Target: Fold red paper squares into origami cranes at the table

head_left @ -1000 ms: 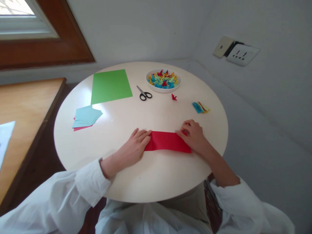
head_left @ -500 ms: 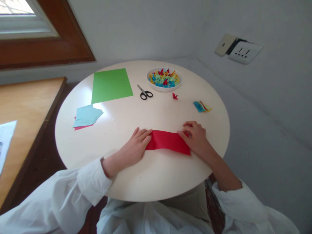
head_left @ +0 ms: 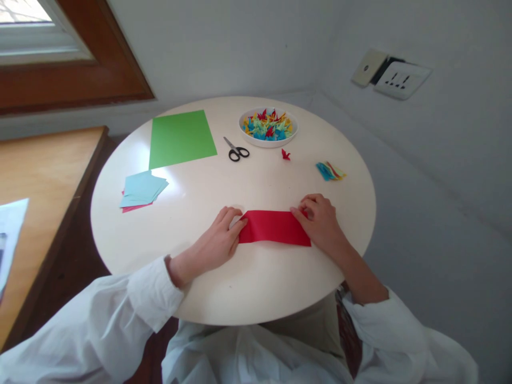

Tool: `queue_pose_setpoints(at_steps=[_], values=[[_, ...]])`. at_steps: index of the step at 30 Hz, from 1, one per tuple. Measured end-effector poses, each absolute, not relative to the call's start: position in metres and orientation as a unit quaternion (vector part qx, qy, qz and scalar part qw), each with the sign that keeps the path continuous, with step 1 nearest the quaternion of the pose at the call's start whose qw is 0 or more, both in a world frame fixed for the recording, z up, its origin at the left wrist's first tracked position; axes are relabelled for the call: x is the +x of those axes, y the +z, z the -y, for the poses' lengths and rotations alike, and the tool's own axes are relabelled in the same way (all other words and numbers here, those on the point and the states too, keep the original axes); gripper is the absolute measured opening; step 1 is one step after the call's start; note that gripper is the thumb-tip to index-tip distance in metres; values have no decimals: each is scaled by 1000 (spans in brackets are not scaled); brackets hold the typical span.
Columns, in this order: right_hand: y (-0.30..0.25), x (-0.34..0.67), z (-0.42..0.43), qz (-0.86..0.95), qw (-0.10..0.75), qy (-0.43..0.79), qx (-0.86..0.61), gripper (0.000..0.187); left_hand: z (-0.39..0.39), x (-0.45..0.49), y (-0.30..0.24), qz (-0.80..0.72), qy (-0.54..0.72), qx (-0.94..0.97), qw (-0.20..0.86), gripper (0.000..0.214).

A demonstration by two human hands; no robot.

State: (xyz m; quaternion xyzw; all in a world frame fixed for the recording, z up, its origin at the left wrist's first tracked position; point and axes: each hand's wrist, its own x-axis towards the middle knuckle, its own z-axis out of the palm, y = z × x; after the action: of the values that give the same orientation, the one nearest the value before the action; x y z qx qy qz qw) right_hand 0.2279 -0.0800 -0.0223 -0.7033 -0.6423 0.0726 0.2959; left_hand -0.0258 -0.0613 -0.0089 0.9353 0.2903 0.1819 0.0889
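A long strip of red paper (head_left: pixel 272 226) lies across the near part of the table, slightly bowed, with a crease near its left end. My left hand (head_left: pixel 220 237) pinches its left end between thumb and curled fingers. At the other end, my right hand (head_left: pixel 318 221) grips the upper right corner, thumb on top and fingers behind. Beyond the strip rests one small red folded paper crane (head_left: pixel 285 154). Black-handled scissors (head_left: pixel 237 151) lie farther back, blades pointing away to the left.
On the round white table (head_left: pixel 208 298) stands a white dish (head_left: pixel 268 143) of colourful small folded papers. A green sheet (head_left: pixel 182 140) lies back left, near light-blue and pink paper squares (head_left: pixel 143 189). Folded coloured strips (head_left: pixel 330 171) lie at right. A wooden desk (head_left: pixel 48 170) stands left.
My left fingers have curled from lying flat on the strip into a pinch at its left end. The strip's right end has shifted slightly upward and sits flatter.
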Motion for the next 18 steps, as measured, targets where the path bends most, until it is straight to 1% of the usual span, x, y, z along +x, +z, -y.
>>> queue_pose_setpoints(at_steps=[2, 4, 6, 8, 12, 15, 16, 18], values=[[-17, 227, 79, 625, 315, 116, -705, 25, 62, -26, -9, -312, 192, 929, 59, 29], [-9, 226, 79, 592, 345, 204, -699, 27, 63, -26, -10, -341, 196, 919, 39, 26], [1, 224, 79, 548, 384, 310, -676, 32, 63, -26, -10, -366, 192, 910, 38, 26], [12, 220, 80, 511, 422, 382, -644, 37, 62, -26, -10, -378, 186, 905, 51, 27], [30, 205, 79, 486, 457, 469, -579, 42, 61, -27, -11, -387, 175, 904, 54, 26], [31, 189, 76, 529, 440, 510, -516, 54, 61, -27, -11, -401, 172, 899, 38, 23], [29, 184, 76, 549, 435, 510, -499, 53, 61, -27, -11, -405, 172, 898, 35, 22], [24, 176, 78, 602, 422, 479, -480, 40, 61, -26, -11, -413, 171, 894, 33, 19]])
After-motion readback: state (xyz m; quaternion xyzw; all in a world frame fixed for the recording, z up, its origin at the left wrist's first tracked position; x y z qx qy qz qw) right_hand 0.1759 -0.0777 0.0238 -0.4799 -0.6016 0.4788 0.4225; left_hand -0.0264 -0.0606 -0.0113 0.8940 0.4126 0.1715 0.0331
